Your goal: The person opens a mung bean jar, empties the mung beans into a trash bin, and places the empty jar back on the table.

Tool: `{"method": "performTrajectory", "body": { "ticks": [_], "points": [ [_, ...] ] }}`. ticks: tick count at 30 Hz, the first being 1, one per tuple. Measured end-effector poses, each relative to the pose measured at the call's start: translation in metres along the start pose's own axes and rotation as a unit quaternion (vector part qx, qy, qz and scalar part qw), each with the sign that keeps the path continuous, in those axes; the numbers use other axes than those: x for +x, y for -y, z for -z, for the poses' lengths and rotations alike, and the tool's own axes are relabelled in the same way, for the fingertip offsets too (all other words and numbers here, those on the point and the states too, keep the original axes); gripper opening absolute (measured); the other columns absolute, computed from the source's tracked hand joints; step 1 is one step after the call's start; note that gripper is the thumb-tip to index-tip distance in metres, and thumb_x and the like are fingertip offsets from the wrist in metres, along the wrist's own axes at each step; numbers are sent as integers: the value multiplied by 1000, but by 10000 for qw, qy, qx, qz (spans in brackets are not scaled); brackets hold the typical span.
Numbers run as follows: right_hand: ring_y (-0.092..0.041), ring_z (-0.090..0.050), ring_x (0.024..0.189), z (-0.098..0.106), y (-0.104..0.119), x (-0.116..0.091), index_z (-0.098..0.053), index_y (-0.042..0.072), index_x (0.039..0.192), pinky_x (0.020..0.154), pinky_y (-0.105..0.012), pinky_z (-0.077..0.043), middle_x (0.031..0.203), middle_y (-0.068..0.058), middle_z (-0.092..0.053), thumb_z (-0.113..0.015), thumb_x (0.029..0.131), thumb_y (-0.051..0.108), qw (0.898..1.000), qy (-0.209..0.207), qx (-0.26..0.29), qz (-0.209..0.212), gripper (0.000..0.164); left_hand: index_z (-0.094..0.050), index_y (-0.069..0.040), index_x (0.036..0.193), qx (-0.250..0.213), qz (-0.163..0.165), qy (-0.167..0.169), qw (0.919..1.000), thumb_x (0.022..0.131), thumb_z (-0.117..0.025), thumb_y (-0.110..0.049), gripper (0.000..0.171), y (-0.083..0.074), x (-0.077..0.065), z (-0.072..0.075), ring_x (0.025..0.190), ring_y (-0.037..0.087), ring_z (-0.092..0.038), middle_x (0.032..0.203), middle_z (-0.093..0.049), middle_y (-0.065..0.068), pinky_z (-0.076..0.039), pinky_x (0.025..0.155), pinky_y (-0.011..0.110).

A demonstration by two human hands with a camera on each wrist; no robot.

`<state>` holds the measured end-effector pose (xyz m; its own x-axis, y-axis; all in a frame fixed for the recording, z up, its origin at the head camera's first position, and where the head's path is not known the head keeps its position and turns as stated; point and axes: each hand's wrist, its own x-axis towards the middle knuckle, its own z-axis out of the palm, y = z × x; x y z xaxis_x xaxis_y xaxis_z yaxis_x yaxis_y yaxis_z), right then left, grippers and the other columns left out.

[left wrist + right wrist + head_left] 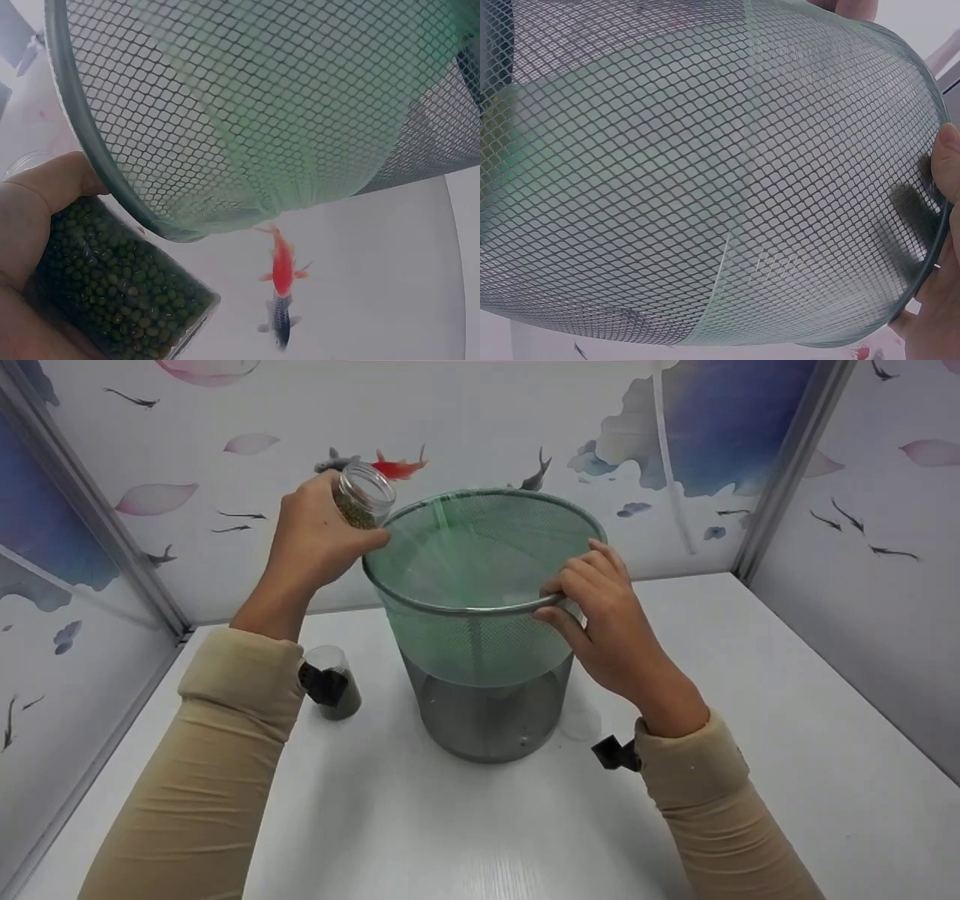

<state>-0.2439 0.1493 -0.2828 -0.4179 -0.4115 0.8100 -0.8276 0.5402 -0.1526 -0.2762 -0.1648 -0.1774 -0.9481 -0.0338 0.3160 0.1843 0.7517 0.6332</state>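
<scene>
"One question: what does the left hand (315, 532) have?"

"Its fingers curl round a clear jar (366, 489) of green beans (127, 277), open mouth facing up, just beside the rim (480, 610) of the bin (487, 727). Whether jar and rim touch, I can't tell."

"And the right hand (611, 615)?"

"Gripping the bin by its rim on the right, thumb outside, fingers inside."

"How does the bin stand?"

"Upright on the white table (750, 675), dark mesh, a green bag (480, 649) lining its upper part."

"Anything near it?"

"Left of it, a second jar (347, 706), partly hidden by a black camera (324, 684). Right, a faint clear disc (582, 724) lies on the table."
</scene>
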Motion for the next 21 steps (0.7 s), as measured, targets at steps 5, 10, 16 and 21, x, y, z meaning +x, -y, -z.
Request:
{"method": "performTrajectory", "body": {
  "ticks": [5, 10, 16, 21],
  "points": [
    [-30, -58, 102, 0, 0, 0, -69, 4, 101, 126, -58, -22, 94, -10, -65, -73, 100, 18, 10000, 15, 13, 6, 14, -52, -1, 149, 941, -262, 13, 9952, 89, -81, -18, 69, -4, 5, -7, 128, 35, -62, 142, -64, 18, -51, 108, 52],
    [-30, -58, 102, 0, -1, 0, -69, 4, 101, 126, -58, -23, 94, -9, -65, -73, 100, 19, 10000, 9, 4, 22, 16, -58, 0, 142, 1591, -594, -160, 9853, 88, -84, -16, 61, -7, 8, -15, 125, 38, -63, 136, -68, 19, -49, 108, 55],
    [-30, -58, 101, 0, -2, 1, -69, 4, 101, 126, -57, -23, 94, -9, -65, -77, 97, 18, 10000, -3, -12, 39, 16, -61, 3, 133, 2268, -903, -404, 9689, 89, -83, -15, 52, -11, 14, -25, 120, 41, -63, 128, -70, 22, -47, 102, 55],
    [-30, -57, 100, -2, -1, -1, -69, 5, 100, 126, -57, -23, 93, -9, -65, -80, 95, 16, 10000, -60, -43, 36, 17, -61, 5, 132, 2733, -1111, -612, 9535, 89, -81, -12, 51, -11, 16, -32, 117, 44, -64, 128, -70, 25, -50, 99, 57]
  ]
}}
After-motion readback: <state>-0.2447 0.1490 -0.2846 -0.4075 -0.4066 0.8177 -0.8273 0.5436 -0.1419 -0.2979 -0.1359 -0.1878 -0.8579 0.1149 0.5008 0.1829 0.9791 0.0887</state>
